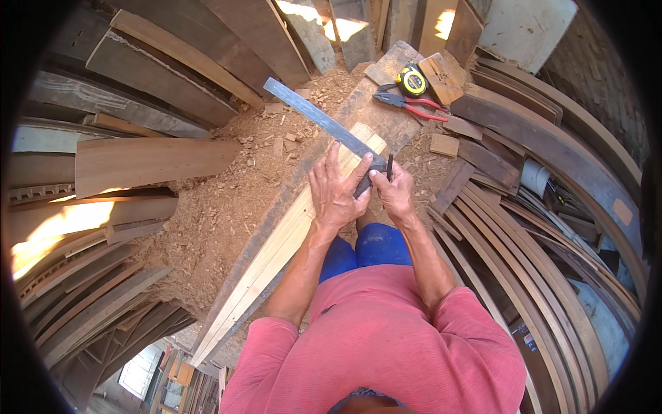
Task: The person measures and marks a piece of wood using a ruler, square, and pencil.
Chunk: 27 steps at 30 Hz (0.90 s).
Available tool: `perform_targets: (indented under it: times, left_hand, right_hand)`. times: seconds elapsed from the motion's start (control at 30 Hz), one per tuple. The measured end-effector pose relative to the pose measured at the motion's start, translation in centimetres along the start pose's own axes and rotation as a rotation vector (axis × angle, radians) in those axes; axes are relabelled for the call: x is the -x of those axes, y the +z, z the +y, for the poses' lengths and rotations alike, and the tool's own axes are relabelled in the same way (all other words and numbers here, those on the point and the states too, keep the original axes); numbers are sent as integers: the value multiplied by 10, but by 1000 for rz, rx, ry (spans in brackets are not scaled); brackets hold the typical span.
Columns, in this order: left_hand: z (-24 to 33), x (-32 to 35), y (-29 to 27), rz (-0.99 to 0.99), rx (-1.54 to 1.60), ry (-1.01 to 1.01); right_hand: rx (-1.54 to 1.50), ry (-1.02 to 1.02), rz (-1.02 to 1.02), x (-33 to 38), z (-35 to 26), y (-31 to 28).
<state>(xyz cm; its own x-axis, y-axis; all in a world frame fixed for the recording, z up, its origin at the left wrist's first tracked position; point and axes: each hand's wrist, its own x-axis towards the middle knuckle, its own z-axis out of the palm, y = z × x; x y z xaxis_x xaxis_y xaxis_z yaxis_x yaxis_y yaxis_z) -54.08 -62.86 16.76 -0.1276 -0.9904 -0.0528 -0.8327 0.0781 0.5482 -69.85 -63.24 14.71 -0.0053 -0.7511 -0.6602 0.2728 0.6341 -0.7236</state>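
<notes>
A pale wooden board (276,248) lies slantwise on a narrow dark bench (241,269), running from the lower left to the middle. Across its far end rests a try square (312,113), its metal blade pointing to the upper left. My left hand (336,190) presses over the board and grips the square's dark stock with the thumb; its fingers reach across the wood. Close beside it, my right hand (397,193) pinches a thin black pencil (389,167), held upright near the stock. The pencil's tip is hidden.
Beyond the board, red-handled pliers (407,103), a yellow-black tape measure (412,81) and a wood block (442,77) lie on the bench. Shavings (214,221) cover the ground. Planks (155,165) lean at the left; long boards (524,269) are stacked at the right.
</notes>
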Motion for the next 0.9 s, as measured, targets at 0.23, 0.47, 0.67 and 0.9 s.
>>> perform_targets:
  times: [0.23,0.47,0.67,0.9]
  left_hand:
    - [0,1,1,2,6,0]
    - [-1,0,0,9,-23,33]
    - [2,-2,-2,18,-23,30]
    - [3,-1,-1,-15,7,-18]
  right_hand:
    - [179,5,13,1,-7,-3]
    - [791,-644,300,2,-55,-34]
    - [611,-606,-78,-4,-95,-13]
    - [813,-645,-239,-25,-114,5]
